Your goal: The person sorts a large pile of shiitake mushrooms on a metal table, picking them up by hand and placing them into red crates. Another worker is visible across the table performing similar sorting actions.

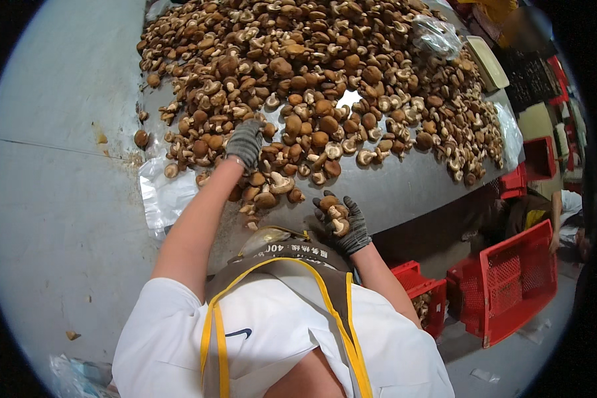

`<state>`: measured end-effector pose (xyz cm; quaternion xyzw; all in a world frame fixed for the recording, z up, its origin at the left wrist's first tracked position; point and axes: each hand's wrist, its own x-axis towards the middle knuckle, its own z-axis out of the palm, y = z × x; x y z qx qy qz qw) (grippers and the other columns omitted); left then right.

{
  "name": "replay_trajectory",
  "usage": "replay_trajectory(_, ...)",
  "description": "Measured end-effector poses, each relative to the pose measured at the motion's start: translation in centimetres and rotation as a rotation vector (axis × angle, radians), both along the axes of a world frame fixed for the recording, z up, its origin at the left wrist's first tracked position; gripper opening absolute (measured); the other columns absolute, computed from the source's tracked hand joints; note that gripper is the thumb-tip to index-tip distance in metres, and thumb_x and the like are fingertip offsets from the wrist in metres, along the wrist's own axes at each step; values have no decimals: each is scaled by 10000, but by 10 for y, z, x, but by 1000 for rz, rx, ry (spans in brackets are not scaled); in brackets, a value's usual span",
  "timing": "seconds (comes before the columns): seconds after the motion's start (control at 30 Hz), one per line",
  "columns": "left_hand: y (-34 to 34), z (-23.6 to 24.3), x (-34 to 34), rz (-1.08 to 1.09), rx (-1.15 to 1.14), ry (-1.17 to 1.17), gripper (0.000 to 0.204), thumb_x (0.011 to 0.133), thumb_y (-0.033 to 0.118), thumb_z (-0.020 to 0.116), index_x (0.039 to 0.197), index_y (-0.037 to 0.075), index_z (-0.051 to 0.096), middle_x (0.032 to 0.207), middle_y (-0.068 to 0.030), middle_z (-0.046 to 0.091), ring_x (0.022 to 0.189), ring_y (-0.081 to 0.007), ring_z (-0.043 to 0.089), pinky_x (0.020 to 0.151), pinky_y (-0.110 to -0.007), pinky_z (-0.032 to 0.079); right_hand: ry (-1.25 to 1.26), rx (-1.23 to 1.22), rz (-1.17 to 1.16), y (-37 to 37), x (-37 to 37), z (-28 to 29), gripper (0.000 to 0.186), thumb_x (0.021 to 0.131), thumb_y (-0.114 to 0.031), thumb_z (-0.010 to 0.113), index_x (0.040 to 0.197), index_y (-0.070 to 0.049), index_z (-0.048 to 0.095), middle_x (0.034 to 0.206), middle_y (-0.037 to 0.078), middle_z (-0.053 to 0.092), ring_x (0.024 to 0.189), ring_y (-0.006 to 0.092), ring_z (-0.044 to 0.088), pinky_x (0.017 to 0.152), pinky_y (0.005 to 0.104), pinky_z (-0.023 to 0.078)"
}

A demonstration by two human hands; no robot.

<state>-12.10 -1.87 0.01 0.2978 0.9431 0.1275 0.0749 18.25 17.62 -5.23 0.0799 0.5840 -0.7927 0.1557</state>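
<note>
A wide heap of brown-capped shiitake mushrooms (pixel 298 66) with pale stems covers much of a grey metal table (pixel 404 189). My left hand (pixel 247 144), in a grey striped knit glove, reaches into the near left part of the heap. Its back faces up and its fingertips are bent down among the mushrooms, so their grip is hidden. Close to my body at the table's near edge, my right hand (pixel 353 229) wears a matching glove with dark fingertips. Its palm is turned up, and its fingers curl around a few shiitake mushrooms (pixel 338 215).
A clear plastic bag (pixel 438 36) lies on the heap at the far right, near a pale tray (pixel 487 63). White plastic sheeting (pixel 166 192) rests left of my left forearm. Red crates (pixel 517 278) stand low on the right, where another person's arm (pixel 556 219) shows.
</note>
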Motion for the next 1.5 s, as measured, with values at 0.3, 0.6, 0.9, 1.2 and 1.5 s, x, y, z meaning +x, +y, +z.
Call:
replay_trajectory(0.3, 54, 6, -29, -98, -580, -105, 189, 829, 19, 544, 1009, -3, 596, 1005, -162, 633, 903, -299, 623, 731, -397, 517, -360, -1357, -370, 14, 51, 44, 545, 876, -394, 504, 1264, -17, 436, 1187, 234, 534, 840, 302, 622, 640, 365, 543)
replay_trajectory(0.6, 11, 12, 22, 926, 1235, -1233, 185, 916, 237, 544, 983, 70, 588, 892, -60, 612, 751, -196, 591, 574, -288, 488, -389, -1308, -626, 15, 118, 12, 269, 851, -231, 518, 1017, -22, 551, 941, 178, 616, 677, 254, 597, 551, 331, 537)
replay_trajectory(0.9, 26, 9, 77, -74, -252, -98, 431, 846, 188, 630, 1222, 24, 499, 1191, -166, 549, 999, -307, 576, 868, -387, 483, -612, -1147, -783, 4, 94, 18, 377, 811, -345, 524, 1030, -40, 561, 925, 162, 619, 584, 262, 571, 450, 349, 495)
replay_trajectory(1.2, -13, 1, 38, 151, 589, -865, 295, 824, 81, 626, 1114, 62, 575, 1004, -76, 627, 915, -220, 614, 761, -322, 514, -613, -1041, -838, 1, 78, 21, 453, 813, -375, 524, 1060, 2, 572, 849, 115, 629, 594, 229, 585, 443, 323, 478)
replay_trajectory(1.5, -34, 19, 69, 71, 1195, -1412, 332, 847, 123, 608, 1165, 71, 532, 1082, -63, 604, 978, -234, 584, 923, -352, 468, -619, -1200, -717, 6, 65, 19, 299, 850, -308, 529, 1013, -63, 584, 948, 140, 650, 613, 224, 615, 432, 322, 526)
